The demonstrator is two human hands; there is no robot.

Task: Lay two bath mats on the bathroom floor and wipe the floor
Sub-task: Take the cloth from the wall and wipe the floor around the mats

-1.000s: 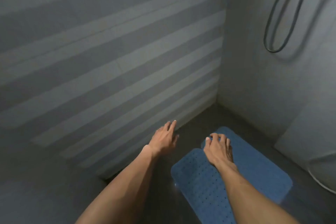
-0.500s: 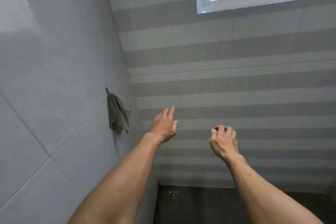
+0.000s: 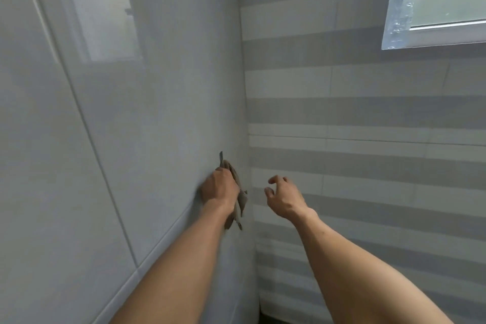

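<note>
A grey cloth [image 3: 239, 201] hangs on the pale left wall near the room's corner. My left hand [image 3: 219, 187] is closed around the cloth, pressed against the wall, and covers its middle. The cloth's top tip and lower folds stick out above and below my fingers. My right hand [image 3: 282, 198] hovers a little to the right, fingers loosely curled and apart, holding nothing. No bath mat is in view; only a dark sliver of floor shows at the bottom.
The left wall [image 3: 118, 152] has large pale tiles. The far wall [image 3: 368, 166] has grey and white horizontal stripes. A window [image 3: 444, 0] with a white frame sits at the upper right.
My view has swung up and left, from the blue mat on the floor to the wall corner. My left hand has reached the hanging cloth and closed on it.
</note>
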